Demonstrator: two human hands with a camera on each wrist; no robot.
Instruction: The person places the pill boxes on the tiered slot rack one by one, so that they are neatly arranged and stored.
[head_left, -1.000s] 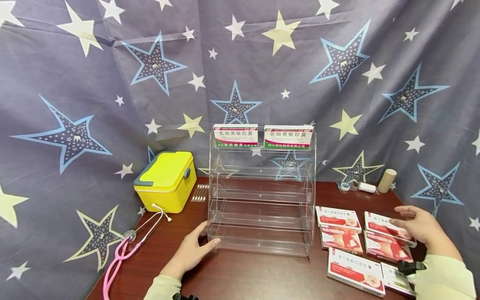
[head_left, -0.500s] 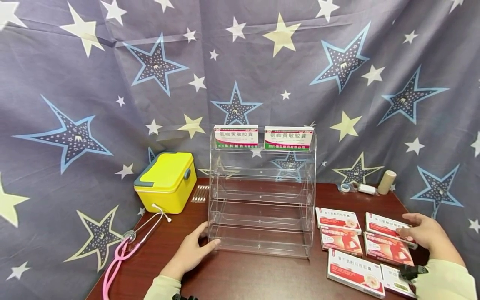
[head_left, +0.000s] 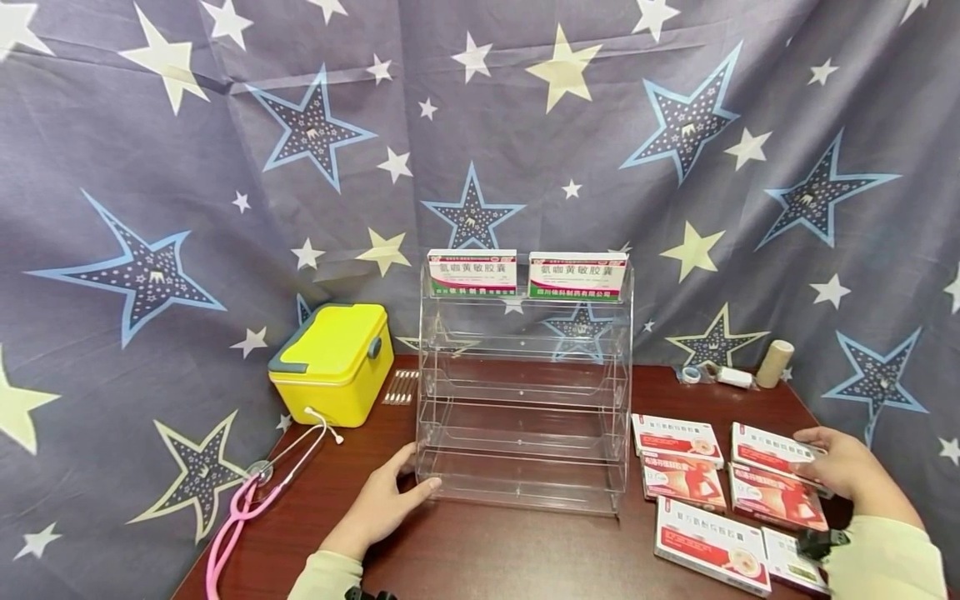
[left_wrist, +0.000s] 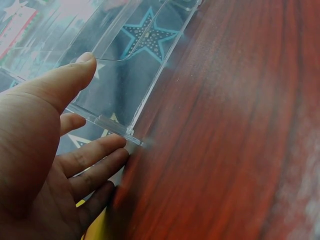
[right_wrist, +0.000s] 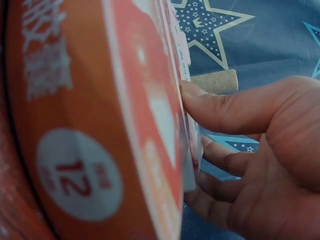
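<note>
A clear acrylic display stand faces me, with two white, pink and green medicine boxes on its top tier. My left hand is at the stand's lower left corner. Its thumb lies across the front and its fairly straight fingers reach along the side, as the left wrist view shows. At the right, my right hand pinches the right end of a white and red medicine box, thumb on the near side and fingers behind. A red medicine box fills the near part of the right wrist view.
Several more medicine boxes lie right of the stand. A yellow case, cotton swabs and a pink stethoscope are on the left. Tape and bandage rolls stand at the back right. A starry curtain encloses the table.
My right hand has come down over the right end of the upper right medicine box, its thumb and fingers closing around it. The left hand and the stand have stayed put.
</note>
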